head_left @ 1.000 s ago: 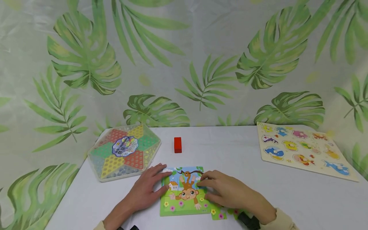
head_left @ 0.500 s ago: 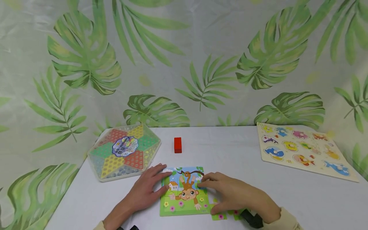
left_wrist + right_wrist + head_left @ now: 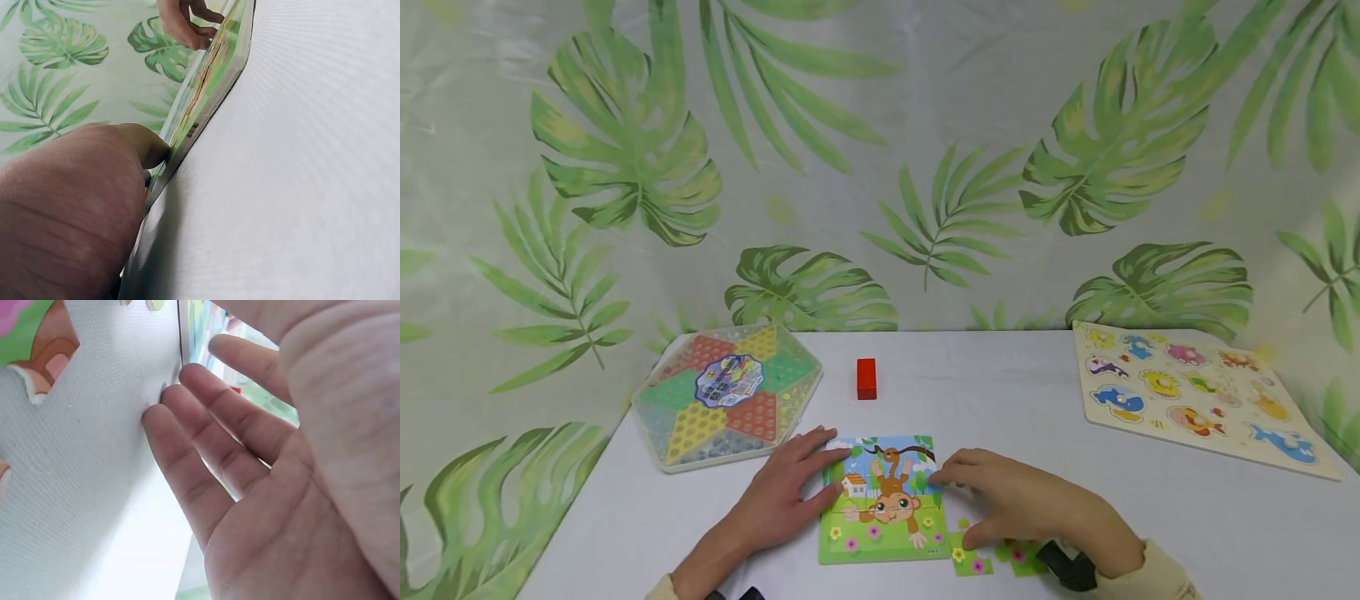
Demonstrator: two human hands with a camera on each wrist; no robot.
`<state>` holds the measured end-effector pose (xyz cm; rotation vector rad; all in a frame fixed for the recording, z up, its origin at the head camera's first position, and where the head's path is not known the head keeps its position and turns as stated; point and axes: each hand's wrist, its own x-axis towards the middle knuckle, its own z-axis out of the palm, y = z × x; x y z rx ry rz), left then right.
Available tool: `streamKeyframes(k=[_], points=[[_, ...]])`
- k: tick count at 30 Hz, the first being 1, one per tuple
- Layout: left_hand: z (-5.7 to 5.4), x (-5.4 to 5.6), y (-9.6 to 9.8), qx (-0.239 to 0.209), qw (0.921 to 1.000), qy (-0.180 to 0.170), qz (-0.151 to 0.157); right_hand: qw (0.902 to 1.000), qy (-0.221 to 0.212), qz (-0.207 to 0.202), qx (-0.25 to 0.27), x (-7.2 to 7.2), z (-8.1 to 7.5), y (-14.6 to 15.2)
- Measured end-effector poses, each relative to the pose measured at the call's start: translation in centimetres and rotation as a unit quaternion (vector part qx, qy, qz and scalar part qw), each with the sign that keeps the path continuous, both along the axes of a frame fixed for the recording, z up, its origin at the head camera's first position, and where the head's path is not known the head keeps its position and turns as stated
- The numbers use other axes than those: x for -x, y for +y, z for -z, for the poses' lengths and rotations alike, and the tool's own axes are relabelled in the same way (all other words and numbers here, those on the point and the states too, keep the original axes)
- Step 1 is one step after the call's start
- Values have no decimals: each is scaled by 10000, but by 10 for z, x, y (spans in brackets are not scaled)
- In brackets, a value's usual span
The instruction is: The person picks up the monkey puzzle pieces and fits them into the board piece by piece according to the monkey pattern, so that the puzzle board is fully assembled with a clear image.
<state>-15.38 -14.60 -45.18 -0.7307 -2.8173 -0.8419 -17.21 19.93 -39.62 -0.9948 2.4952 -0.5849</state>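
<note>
A square monkey jigsaw puzzle (image 3: 883, 537) lies flat on the white table with its picture filled in. My left hand (image 3: 786, 492) rests along its left side, fingers spread; in the left wrist view the thumb (image 3: 147, 145) touches the board's edge. At the puzzle's right side my right hand (image 3: 1026, 498) hovers with nothing in it. Its fingers (image 3: 206, 425) are extended in the right wrist view, fingertips close to the table and board edge. Loose green puzzle pieces (image 3: 972, 567) with flowers lie below that hand, partly hidden by it.
A hexagonal Chinese checkers box (image 3: 752, 417) sits at the back left. Behind the puzzle stands a red block (image 3: 867, 379). A wooden peg puzzle board (image 3: 1195, 400) with sea animals lies at the back right, and a leaf-patterned cloth (image 3: 925, 167) hangs behind the table.
My right hand has drawn back to the right, off the puzzle's surface, and its thumb has moved out over the loose pieces. The left hand stays put.
</note>
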Motion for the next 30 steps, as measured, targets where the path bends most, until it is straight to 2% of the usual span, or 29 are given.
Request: streamKeyframes(k=[6, 12, 16, 23, 30], points=[[0, 0, 0, 12, 10000, 11, -18, 9999, 74, 22, 120, -2, -1, 1], [1, 0, -1, 54, 10000, -4, -37, 9992, 236, -322, 101, -3, -2, 1], [0, 1, -1, 64, 10000, 2, -33, 9989, 101, -442, 106, -3, -3, 0], [0, 0, -1, 46, 10000, -24, -50, 9989, -246, -376, 99, -4, -3, -2], [1, 0, -1, -1, 10000, 25, -41, 9988, -165, -448, 52, -4, -2, -3]])
